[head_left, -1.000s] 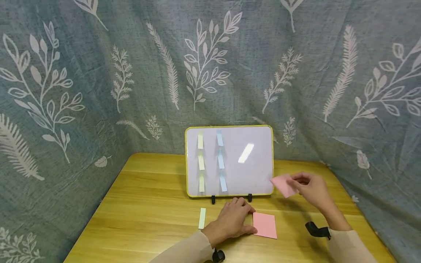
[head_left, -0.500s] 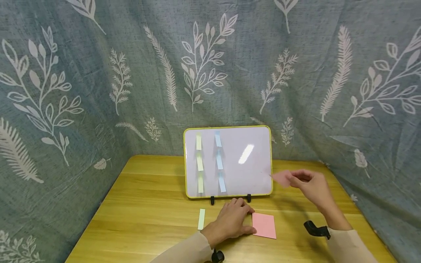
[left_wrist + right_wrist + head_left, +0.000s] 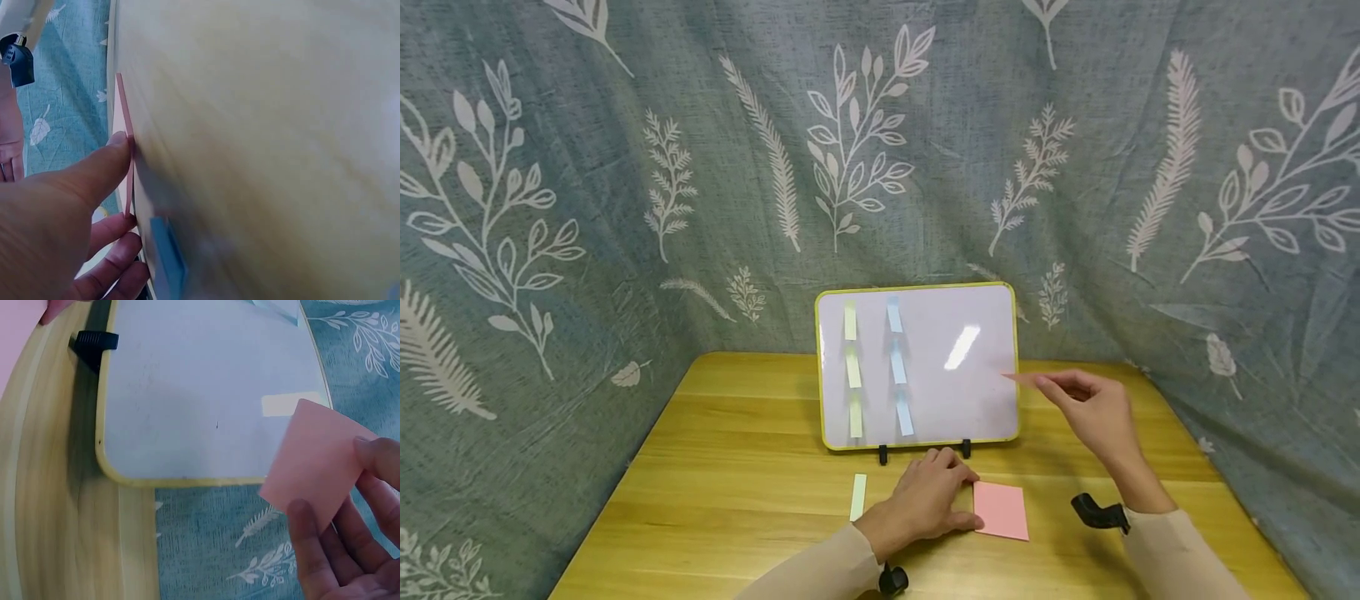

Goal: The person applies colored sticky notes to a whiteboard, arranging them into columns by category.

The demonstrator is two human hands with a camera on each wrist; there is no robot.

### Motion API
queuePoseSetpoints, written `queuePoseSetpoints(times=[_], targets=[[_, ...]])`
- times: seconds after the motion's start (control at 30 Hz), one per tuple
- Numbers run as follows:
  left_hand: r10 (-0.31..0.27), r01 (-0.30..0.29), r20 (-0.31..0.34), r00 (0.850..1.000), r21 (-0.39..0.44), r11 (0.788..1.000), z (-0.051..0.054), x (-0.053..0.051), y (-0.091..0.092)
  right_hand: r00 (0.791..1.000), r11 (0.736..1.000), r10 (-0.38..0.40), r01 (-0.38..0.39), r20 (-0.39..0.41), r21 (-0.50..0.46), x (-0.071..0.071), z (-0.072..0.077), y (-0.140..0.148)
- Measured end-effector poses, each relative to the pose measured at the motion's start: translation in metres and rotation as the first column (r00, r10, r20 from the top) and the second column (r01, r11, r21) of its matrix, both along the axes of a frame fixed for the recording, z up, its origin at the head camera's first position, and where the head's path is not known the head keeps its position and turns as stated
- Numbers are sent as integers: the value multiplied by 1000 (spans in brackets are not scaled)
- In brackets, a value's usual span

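A pink square pad (image 3: 1002,511) lies on the table. My left hand (image 3: 921,500) rests beside it, thumb and a fingertip at its left edge, as the left wrist view confirms at the pad's edge (image 3: 125,112). A single pink note (image 3: 319,462) is pinched between thumb and fingers of my right hand (image 3: 350,550); in the head view that hand (image 3: 1097,417) is at the right edge of the whiteboard (image 3: 955,400), the note seen nearly edge-on. Yellow-green strips (image 3: 852,367) and blue strips (image 3: 898,363) hang in two columns on the board's left half.
A pale green strip pad (image 3: 858,497) lies left of my left hand. Black feet (image 3: 966,448) hold the board upright. In the left wrist view a blue pad (image 3: 167,259) stands out near the fingers. Patterned cloth (image 3: 745,167) hangs behind the table (image 3: 722,467).
My right hand has risen slightly with the pink note, which has turned from face-on to nearly edge-on. The left hand stays at the pad.
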State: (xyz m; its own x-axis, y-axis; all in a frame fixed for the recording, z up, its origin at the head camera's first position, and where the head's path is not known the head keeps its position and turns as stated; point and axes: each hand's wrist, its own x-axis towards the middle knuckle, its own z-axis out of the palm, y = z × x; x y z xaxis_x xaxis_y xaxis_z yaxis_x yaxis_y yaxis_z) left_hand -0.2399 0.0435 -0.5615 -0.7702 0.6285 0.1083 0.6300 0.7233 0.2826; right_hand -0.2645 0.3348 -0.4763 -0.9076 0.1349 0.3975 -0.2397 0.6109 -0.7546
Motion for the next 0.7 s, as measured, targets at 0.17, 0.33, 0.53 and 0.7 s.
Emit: queuePoseSetpoints(times=[0.17,0.33,0.53,0.7], targets=[[-8,8,-12,1000,-15,1000,1,-2,1,998,998,12,-16,-55,-63,-4,1,-10],[-13,12,-15,1000,-19,1000,1,-4,1,994,992,30,-42,-108,-118,-7,3,-19],[-21,21,16,1000,-6,1000,1,-6,0,975,974,75,-116,-210,-193,-15,4,-31],[-44,42,41,998,47,998,4,-10,-4,954,972,80,-139,-288,-189,-22,4,-39]])
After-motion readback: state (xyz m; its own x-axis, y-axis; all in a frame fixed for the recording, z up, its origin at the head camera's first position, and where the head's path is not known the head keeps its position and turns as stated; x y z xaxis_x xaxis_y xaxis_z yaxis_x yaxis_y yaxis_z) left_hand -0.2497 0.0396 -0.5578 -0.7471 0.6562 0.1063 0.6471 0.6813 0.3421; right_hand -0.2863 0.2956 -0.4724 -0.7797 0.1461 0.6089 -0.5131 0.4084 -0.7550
